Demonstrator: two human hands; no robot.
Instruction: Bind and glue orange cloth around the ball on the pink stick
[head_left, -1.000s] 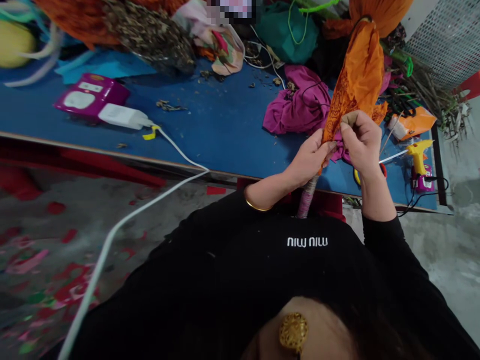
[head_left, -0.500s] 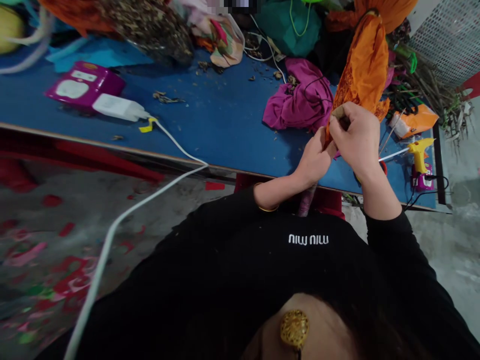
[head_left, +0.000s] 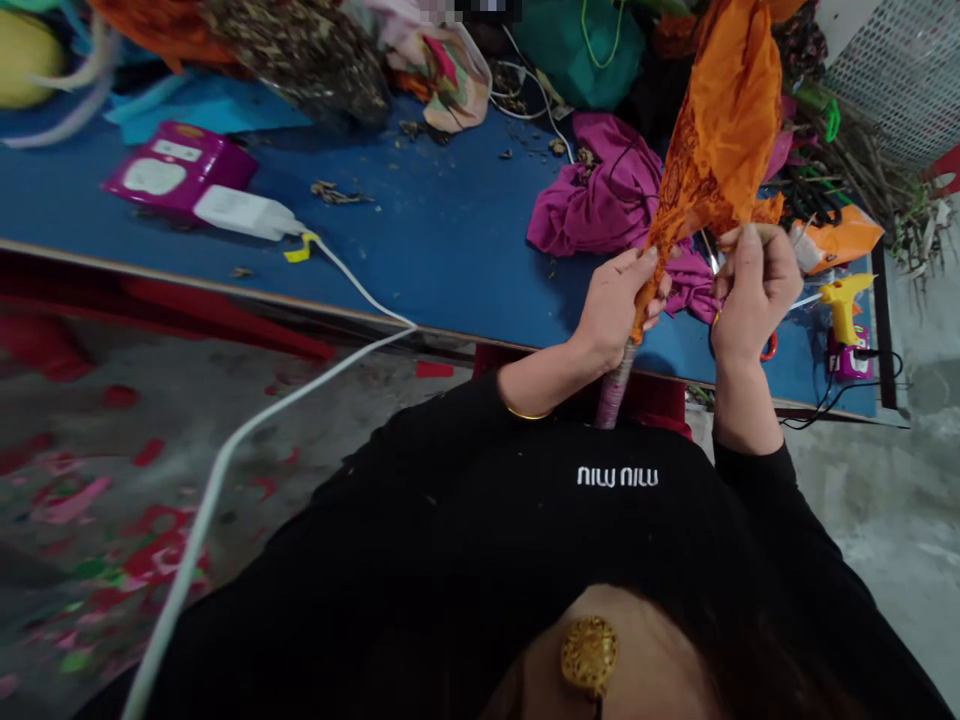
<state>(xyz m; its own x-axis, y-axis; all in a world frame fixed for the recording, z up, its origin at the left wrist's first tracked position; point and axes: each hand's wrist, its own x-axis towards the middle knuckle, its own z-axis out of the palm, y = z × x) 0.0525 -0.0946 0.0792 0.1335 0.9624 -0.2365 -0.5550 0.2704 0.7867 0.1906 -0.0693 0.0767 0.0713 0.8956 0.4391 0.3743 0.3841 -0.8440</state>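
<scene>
1. Head view shows the orange cloth (head_left: 724, 120) rising from our left grip (head_left: 619, 305) over the right part of the tabletop (head_left: 465, 270), its lower end narrowed around a stick (head_left: 615, 392). The stick's lower part slants past the near edge towards our chest.
2. Our left grip is closed around the gathered cloth and, we judge, the stick inside it. Our right grip (head_left: 757, 290), out to the side, appears to pinch the cloth's lower edge between thumb and fingers.
3. To gather well, we should clamp the neck firmly with the left thumb, draw the loose edge out evenly, and lay each fold flat against the last. Light tension seems best: the cloth looks thin and could slip up the stick or bunch to one side.
4. We would also do well to lift the edge clear of the purple fabric (head_left: 600, 195) just behind, and of the glue gun (head_left: 847, 300) to the right, in case it snags.
5. We cannot see the stick's upper end, which the cloth and our left grip cover, nor what fastens the neck, if anything does.
6. The cloth's top runs out of view. Our right grip partly hides a red loop (head_left: 769, 348), perhaps a scissor handle. The dark clutter beyond the cloth is too dim to sort.
</scene>
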